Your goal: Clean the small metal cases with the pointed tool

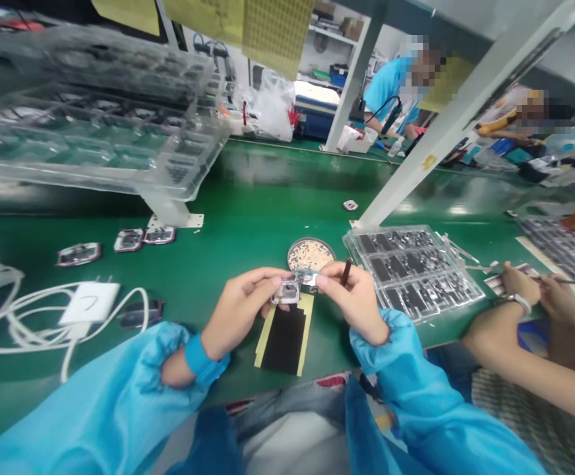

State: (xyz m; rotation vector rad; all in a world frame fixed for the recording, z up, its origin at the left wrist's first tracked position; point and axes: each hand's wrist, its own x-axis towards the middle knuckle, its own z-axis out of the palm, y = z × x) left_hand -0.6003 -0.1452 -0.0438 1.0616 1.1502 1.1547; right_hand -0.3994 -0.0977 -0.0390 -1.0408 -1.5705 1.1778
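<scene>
Between the fingertips of my left hand [238,307] is a small rounded-square device housing [286,291] with electronics inside. My right hand [351,300] pinches a small silvery flat part [308,277] right beside that housing; whether the two are joined I cannot tell. A dark slim stick [347,271], perhaps a tool's handle, pokes up from the fingers of the same hand. Below the hands lies a black sheet on yellow backing [283,340]. Just beyond them stands a round dish [312,251] of small pale bits.
Similar housings [129,240] lie on the green bench, left. A white charger with cable [90,303] is nearer. Clear trays [169,165] stand on a raised shelf; a parts tray [416,270] is right. A co-worker's hands [515,290] work beside it. A slanting post [416,165] rises ahead.
</scene>
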